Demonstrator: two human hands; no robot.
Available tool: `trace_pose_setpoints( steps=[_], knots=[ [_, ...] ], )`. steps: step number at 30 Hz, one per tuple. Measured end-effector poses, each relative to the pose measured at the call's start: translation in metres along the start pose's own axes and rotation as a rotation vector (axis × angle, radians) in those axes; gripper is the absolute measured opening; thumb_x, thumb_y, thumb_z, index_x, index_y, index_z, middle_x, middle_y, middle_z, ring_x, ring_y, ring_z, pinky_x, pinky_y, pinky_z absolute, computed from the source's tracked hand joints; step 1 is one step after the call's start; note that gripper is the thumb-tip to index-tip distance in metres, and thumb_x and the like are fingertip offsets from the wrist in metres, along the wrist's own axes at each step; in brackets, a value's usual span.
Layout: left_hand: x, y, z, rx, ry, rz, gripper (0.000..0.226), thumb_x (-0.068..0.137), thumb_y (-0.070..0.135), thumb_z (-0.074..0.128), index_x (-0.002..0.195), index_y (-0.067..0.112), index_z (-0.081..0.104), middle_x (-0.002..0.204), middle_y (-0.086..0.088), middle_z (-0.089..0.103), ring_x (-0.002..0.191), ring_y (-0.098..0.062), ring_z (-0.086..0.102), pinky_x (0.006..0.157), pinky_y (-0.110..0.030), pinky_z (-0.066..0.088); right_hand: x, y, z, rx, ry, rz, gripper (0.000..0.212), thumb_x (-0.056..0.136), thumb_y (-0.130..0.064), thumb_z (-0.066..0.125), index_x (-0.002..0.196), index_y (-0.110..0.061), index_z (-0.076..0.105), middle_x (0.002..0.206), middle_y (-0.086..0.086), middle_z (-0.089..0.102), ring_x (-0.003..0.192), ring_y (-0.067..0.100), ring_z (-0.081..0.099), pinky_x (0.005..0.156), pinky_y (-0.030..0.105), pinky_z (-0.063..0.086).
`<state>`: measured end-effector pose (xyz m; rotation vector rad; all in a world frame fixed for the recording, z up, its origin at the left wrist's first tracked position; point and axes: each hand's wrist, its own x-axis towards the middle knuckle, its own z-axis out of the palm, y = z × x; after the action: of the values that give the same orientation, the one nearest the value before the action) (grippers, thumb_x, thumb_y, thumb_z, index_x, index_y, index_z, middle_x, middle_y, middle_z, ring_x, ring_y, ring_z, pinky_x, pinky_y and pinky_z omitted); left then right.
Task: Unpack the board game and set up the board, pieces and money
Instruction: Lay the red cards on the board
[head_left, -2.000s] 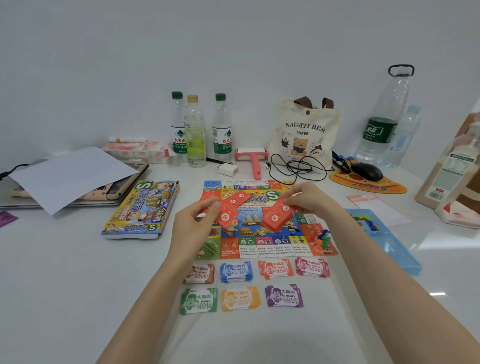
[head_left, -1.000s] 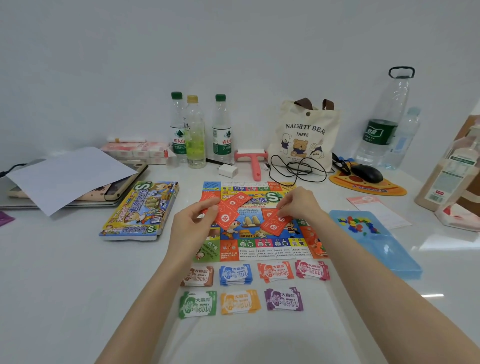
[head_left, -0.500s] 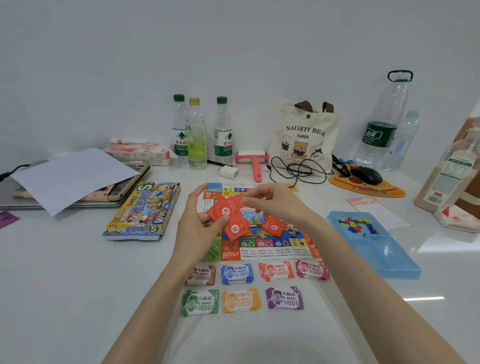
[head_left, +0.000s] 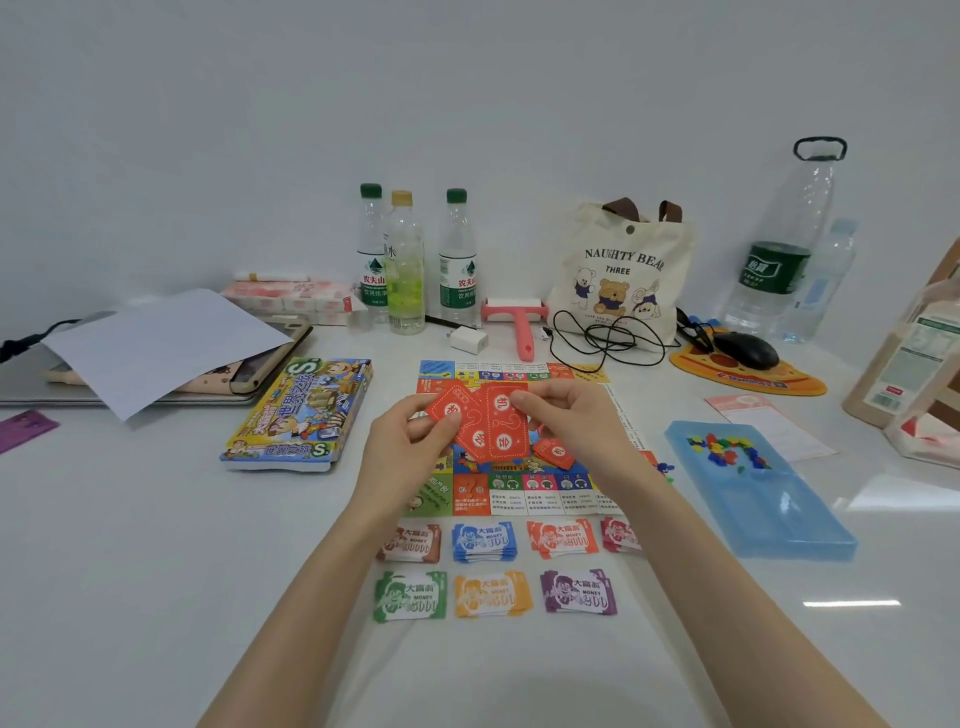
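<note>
The colourful game board (head_left: 524, 493) lies flat in the middle of the white table. Above it my left hand (head_left: 410, 447) grips a fan of red cards (head_left: 480, 423), and my right hand (head_left: 576, 421) pinches the top edge of the rightmost card in that fan. Another small pile of red cards (head_left: 555, 452) lies on the board under my right hand. Several stacks of play money (head_left: 483, 540) in different colours sit in two rows in front of the board. The game box (head_left: 301, 413) lies to the left. A blue tray (head_left: 763, 499) holding small coloured pieces (head_left: 722, 449) sits to the right.
Three bottles (head_left: 405, 270), a pink roller (head_left: 517, 322), a charger with a black cable (head_left: 602, 338), a tote bag (head_left: 623, 270) and a mouse on a pad (head_left: 745, 351) line the back. A laptop under white paper (head_left: 156, 343) sits at the left.
My right hand laid a pile of red cards on the board, then rose to the fan held by my left hand. Both hands now hold the fan together.
</note>
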<state>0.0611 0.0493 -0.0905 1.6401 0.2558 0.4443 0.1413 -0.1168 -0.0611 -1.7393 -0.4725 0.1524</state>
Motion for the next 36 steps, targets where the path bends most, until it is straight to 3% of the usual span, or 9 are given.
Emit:
trace_pose_setpoints(
  steps=[6, 10, 18, 24, 30, 36],
  knots=[
    [-0.002, 0.002, -0.001, -0.005, -0.024, 0.007, 0.011, 0.093, 0.021, 0.061, 0.103, 0.019, 0.061, 0.078, 0.001, 0.075, 0.072, -0.004, 0.069, 0.066, -0.016, 0.051, -0.005, -0.001, -0.001, -0.014, -0.032, 0.0, 0.011, 0.092, -0.018, 0.063, 0.084, -0.016, 0.071, 0.065, -0.013, 0.069, 0.056, -0.006, 0.058, 0.058, 0.01, 0.047],
    [-0.006, 0.005, 0.002, 0.028, -0.062, 0.048, 0.012, 0.089, 0.02, 0.066, 0.101, 0.021, 0.063, 0.077, 0.0, 0.075, 0.07, -0.003, 0.07, 0.062, -0.012, 0.05, -0.008, -0.003, 0.004, -0.038, -0.053, 0.006, 0.013, 0.094, -0.021, 0.06, 0.092, -0.013, 0.071, 0.077, -0.006, 0.07, 0.058, -0.007, 0.06, 0.057, 0.009, 0.046],
    [-0.009, 0.008, 0.003, 0.062, -0.039, 0.051, 0.011, 0.087, 0.02, 0.069, 0.098, 0.019, 0.067, 0.076, -0.001, 0.075, 0.07, -0.005, 0.07, 0.064, -0.013, 0.052, -0.015, -0.007, 0.006, -0.056, -0.075, -0.022, 0.02, 0.098, -0.018, 0.053, 0.1, -0.01, 0.071, 0.072, -0.01, 0.069, 0.055, -0.008, 0.059, 0.055, 0.007, 0.044],
    [-0.008, 0.008, -0.001, -0.002, 0.005, -0.008, 0.012, 0.084, 0.019, 0.072, 0.096, 0.017, 0.069, 0.079, -0.001, 0.076, 0.074, -0.008, 0.071, 0.07, -0.022, 0.052, -0.012, -0.007, -0.003, 0.024, 0.054, -0.005, 0.015, 0.094, -0.02, 0.061, 0.082, -0.018, 0.07, 0.065, -0.014, 0.069, 0.051, -0.005, 0.056, 0.055, 0.011, 0.046],
    [-0.009, 0.01, -0.001, -0.022, 0.044, -0.035, 0.011, 0.081, 0.017, 0.075, 0.089, 0.02, 0.069, 0.076, 0.003, 0.075, 0.067, -0.003, 0.07, 0.057, -0.011, 0.049, -0.012, -0.004, -0.005, 0.069, 0.061, 0.055, 0.014, 0.083, -0.022, 0.073, 0.091, -0.011, 0.07, 0.083, 0.0, 0.075, 0.065, 0.001, 0.065, 0.061, 0.016, 0.049],
    [-0.01, 0.01, -0.002, 0.014, 0.036, -0.012, 0.012, 0.078, 0.018, 0.078, 0.088, 0.022, 0.07, 0.077, 0.001, 0.075, 0.076, -0.014, 0.073, 0.076, -0.033, 0.058, -0.015, -0.006, -0.002, 0.047, -0.024, 0.014, 0.003, 0.088, -0.016, 0.068, 0.088, -0.015, 0.065, 0.076, -0.006, 0.074, 0.067, 0.001, 0.069, 0.058, 0.014, 0.049]
  ],
)
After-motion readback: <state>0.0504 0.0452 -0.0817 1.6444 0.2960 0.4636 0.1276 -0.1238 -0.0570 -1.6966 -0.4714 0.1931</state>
